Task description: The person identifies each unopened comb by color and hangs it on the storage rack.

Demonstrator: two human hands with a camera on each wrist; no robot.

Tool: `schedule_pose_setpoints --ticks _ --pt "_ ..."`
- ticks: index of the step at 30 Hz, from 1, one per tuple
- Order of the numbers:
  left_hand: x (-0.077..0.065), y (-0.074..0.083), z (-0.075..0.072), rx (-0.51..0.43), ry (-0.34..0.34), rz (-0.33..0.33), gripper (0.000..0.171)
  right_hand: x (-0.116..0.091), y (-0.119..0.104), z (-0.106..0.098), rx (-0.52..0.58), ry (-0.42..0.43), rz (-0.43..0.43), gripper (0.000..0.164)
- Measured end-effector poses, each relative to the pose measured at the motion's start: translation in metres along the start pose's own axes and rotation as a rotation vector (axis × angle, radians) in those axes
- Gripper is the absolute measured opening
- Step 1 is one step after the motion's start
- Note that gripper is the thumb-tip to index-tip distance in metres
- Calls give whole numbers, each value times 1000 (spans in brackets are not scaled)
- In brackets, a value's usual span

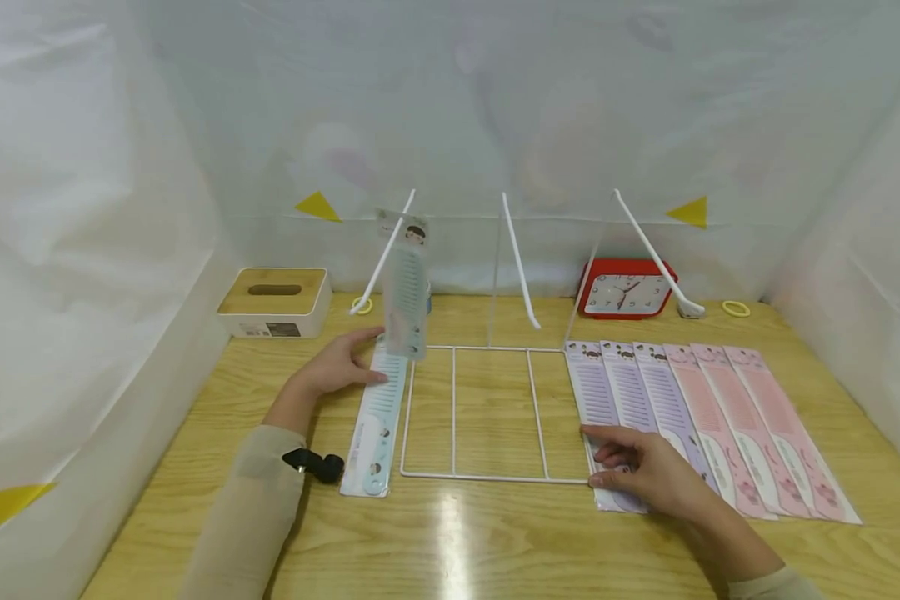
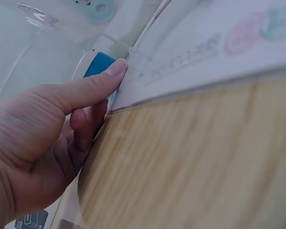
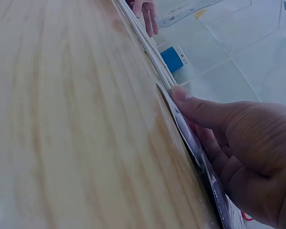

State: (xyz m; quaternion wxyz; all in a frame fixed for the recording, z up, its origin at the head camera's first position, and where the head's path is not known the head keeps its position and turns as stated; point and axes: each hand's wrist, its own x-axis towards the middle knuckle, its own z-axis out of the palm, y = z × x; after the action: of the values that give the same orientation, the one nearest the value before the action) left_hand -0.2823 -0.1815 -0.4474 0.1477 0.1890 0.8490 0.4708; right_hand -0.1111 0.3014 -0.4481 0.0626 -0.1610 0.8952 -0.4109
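Note:
My left hand [image 1: 337, 365] grips the upper left edge of a packaged teal comb [image 1: 375, 425] lying flat on the table; the thumb lies over the package and the other fingers curl at its edge. My right hand [image 1: 648, 471] holds the right rail of a white wire rack [image 1: 495, 477] near its front corner, thumb and index finger spread along it. That hand also covers part of the leftmost packaged purple comb [image 1: 588, 375]. Another packaged teal comb [image 1: 407, 292] hangs on the rack's left hook [image 1: 378, 265].
The rack's middle hook [image 1: 520, 258] and right hook [image 1: 648, 242] jut forward. Several purple and pink packaged combs [image 1: 780, 425] lie overlapping at right. Behind stand a wooden-topped tissue box [image 1: 315, 317], a red clock [image 1: 591, 304] and a blue object [image 2: 99, 63]. Yellow rings [image 1: 736, 309] lie near the back.

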Motion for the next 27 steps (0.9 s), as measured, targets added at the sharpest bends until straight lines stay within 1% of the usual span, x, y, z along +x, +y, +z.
schedule_pose_setpoints --ticks 4,6,9,12,14,15,17,19,23,27 --pt "-1 0 -1 22 -2 40 89 -1 1 0 1 -1 -13 63" --pt "-2 0 -1 24 11 66 84 -1 2 0 2 1 -17 63" --pt "-6 -3 0 18 63 86 66 0 2 0 3 -2 -20 63" --pt "-10 -4 0 36 117 67 44 0 3 0 6 -4 -22 63" --pt "-12 -4 1 41 129 54 35 0 3 1 10 -4 -24 63" --pt "-13 -3 1 45 125 55 33 0 3 1 11 -4 -23 63" --pt "-15 0 0 23 105 54 31 0 2 1 13 -3 -22 62" --pt "-18 3 -2 -2 70 57 30 0 1 1 15 -4 -18 62" --pt "-26 7 -8 -24 7 31 28 0 0 1 18 -5 -22 62" --pt "-32 7 -13 -30 -20 17 30 0 -2 0 7 6 -35 62"
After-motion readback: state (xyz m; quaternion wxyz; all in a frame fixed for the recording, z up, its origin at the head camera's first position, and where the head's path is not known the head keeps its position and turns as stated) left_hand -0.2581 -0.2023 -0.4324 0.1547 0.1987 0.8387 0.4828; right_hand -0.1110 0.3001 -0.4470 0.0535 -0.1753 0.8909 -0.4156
